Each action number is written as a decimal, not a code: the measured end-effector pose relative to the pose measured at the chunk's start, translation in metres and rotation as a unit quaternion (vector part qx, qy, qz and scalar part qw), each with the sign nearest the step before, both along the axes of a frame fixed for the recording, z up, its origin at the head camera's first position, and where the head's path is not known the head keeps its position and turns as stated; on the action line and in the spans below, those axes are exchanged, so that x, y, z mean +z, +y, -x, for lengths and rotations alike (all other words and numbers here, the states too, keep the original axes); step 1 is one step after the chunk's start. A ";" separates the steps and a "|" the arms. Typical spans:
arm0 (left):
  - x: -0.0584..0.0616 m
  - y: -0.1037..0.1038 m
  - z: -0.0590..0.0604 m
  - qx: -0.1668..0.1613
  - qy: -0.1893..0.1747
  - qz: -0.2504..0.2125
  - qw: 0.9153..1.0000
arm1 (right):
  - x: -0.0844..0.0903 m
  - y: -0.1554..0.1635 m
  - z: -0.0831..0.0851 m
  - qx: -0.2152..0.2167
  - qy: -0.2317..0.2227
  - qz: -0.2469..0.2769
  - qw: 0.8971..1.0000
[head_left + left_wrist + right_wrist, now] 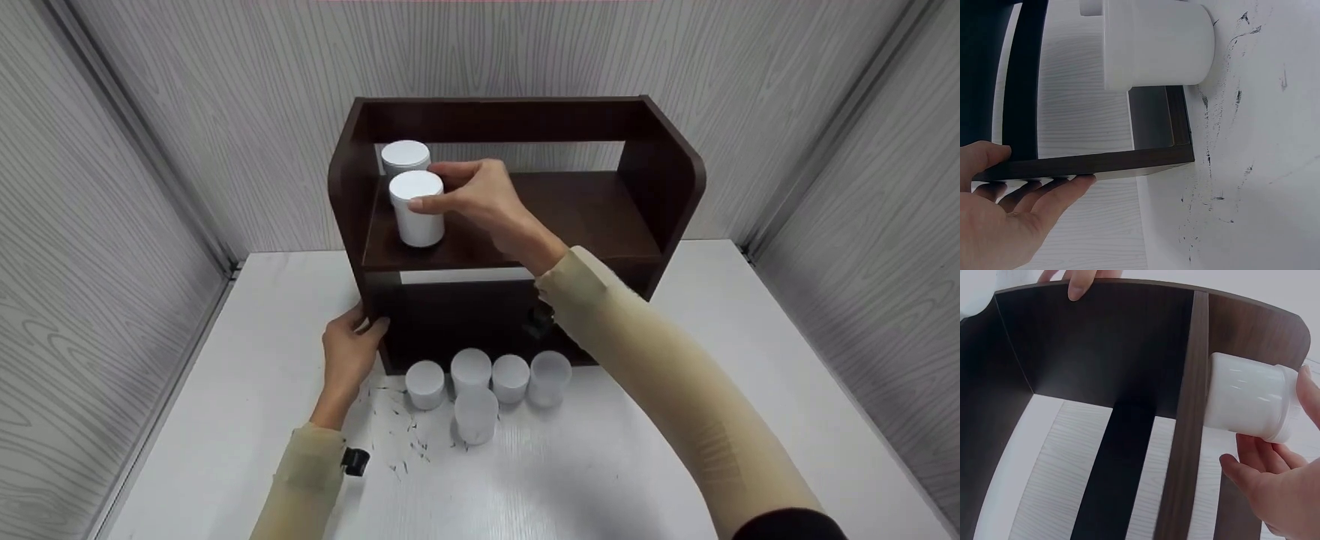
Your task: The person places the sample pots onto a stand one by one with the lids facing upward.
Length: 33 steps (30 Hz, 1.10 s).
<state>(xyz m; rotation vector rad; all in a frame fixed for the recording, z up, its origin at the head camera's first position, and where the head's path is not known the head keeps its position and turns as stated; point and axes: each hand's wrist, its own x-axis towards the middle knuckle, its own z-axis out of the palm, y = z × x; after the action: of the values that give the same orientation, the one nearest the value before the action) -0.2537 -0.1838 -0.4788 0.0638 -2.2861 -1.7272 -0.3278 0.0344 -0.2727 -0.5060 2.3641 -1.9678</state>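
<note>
A dark brown two-tier shelf (585,217) stands on the white table. On its upper board, near the left side panel, my right hand (484,199) holds a white lidded jar (420,221), thumb on the near side of the lid and fingers round the far side. In the right wrist view the jar's base (1216,391) meets the board. Just behind it stands a second white jar (406,154), partly hidden. Lower down, my left hand (349,360) grips the front edge of the left side panel (1100,163), thumb inside and fingers outside.
Several white jars (425,382) stand in a row on the table before the lower compartment, with another jar (476,420) in front of them. Dark scuff marks lie left of them. Grey wood-grain walls (225,112) enclose the table at the back and sides.
</note>
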 end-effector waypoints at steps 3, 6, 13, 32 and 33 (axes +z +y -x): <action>0.001 0.000 0.000 0.001 0.002 -0.006 1.000 | -0.001 -0.005 0.002 -0.008 -0.003 -0.004 1.000; 0.001 0.000 0.000 0.002 0.002 -0.008 1.000 | -0.001 -0.009 0.003 -0.009 -0.002 0.002 1.000; 0.001 0.000 0.000 0.010 0.005 -0.005 1.000 | -0.003 -0.014 0.004 -0.002 0.012 -0.002 1.000; 0.001 0.000 -0.001 -0.009 0.013 -0.009 1.000 | -0.008 -0.015 0.010 0.010 0.022 0.007 1.000; 0.001 0.000 -0.001 -0.008 0.013 -0.009 1.000 | -0.008 -0.014 0.010 0.011 0.021 0.009 1.000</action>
<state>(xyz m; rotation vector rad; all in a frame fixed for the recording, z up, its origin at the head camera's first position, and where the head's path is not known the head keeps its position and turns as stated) -0.2524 -0.1838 -0.4776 0.0260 -2.2594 -1.7471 -0.3380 0.0202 -0.2812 -0.5781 2.3566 -1.9893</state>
